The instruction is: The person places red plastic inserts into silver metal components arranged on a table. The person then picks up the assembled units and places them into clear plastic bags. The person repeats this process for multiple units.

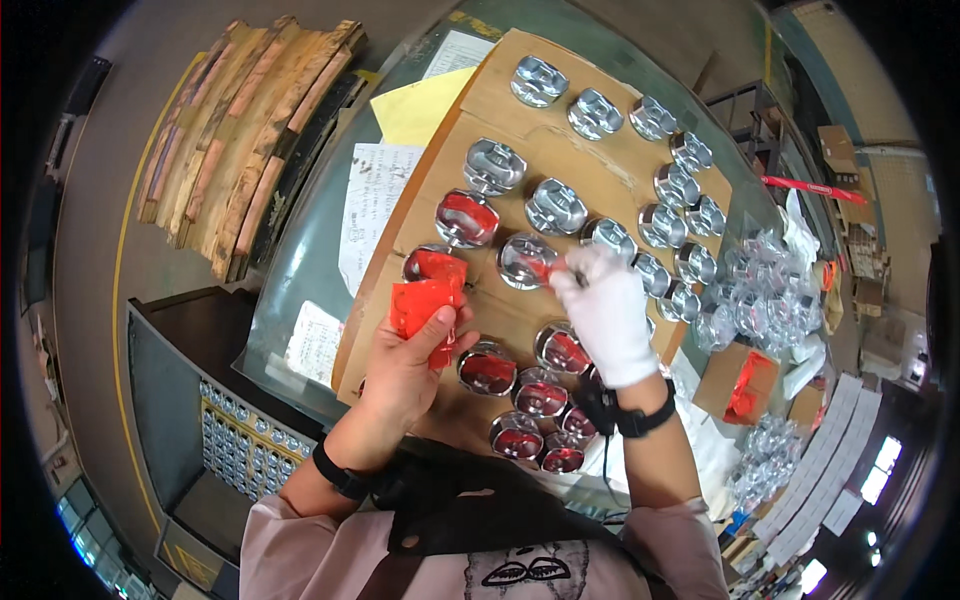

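My bare left hand point(415, 360) is closed around a small stack of red plastic sheets point(420, 305), thumb on top. My right hand point(605, 310), in a white glove, pinches a red piece of plastic point(545, 268) at a shiny metal piston point(520, 258), mostly hidden by the fingers. That piston stands on a brown cardboard sheet point(445, 190) among several others. Red plastic shows in one piston point(467, 218) at the upper left and in several nearer me, such as this piston point(487, 370). Another piston point(425, 258) is partly covered by the left hand's sheets.
Papers point(375, 200) and a yellow sheet point(420, 105) lie left of the cardboard. Bagged pistons point(765, 285) and a small carton point(735, 385) with red plastic stand at the right. A wooden pallet stack point(245, 130) and a dark cabinet point(165, 370) are at the left.
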The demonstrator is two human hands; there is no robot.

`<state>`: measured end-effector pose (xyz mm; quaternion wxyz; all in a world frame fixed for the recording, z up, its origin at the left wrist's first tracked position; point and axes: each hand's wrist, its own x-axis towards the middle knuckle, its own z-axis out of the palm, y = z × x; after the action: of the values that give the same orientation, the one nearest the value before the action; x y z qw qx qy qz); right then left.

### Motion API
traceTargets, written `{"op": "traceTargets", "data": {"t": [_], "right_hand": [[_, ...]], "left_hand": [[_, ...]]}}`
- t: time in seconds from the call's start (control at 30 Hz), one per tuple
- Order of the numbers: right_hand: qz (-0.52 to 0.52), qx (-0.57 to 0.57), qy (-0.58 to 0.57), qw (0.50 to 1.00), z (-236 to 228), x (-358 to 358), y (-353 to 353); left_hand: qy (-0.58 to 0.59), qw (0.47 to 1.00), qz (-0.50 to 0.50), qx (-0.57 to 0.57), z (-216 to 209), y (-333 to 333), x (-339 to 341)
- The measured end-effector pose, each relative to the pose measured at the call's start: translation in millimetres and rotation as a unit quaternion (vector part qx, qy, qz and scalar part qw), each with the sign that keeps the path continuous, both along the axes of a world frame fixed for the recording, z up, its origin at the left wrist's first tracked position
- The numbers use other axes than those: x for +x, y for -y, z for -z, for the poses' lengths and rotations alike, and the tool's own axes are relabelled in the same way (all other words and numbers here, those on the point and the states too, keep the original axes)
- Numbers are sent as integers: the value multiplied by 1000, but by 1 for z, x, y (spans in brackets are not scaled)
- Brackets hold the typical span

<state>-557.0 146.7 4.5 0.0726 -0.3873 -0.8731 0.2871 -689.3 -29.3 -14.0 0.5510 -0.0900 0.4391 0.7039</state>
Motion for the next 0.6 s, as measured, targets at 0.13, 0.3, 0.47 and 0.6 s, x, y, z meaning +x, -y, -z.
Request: {"op": "traceTargets", "data": {"t": [0.13,0.3,0.47,0.6], "right_hand": [[-103,109,105,983,44,-3,-17],[36,-12,-31,999,-19,17,18],[217,-399,-229,861,-9,65,69],[213,-410,-220,859,-33,89,71]], "left_hand": [[99,993,28,51,-18,-10,-1],[57,997,49,29,-14,-20,16],[41,994,73,64,-4,-31,62],[82,992,91,44,-7,-41,88]]}}
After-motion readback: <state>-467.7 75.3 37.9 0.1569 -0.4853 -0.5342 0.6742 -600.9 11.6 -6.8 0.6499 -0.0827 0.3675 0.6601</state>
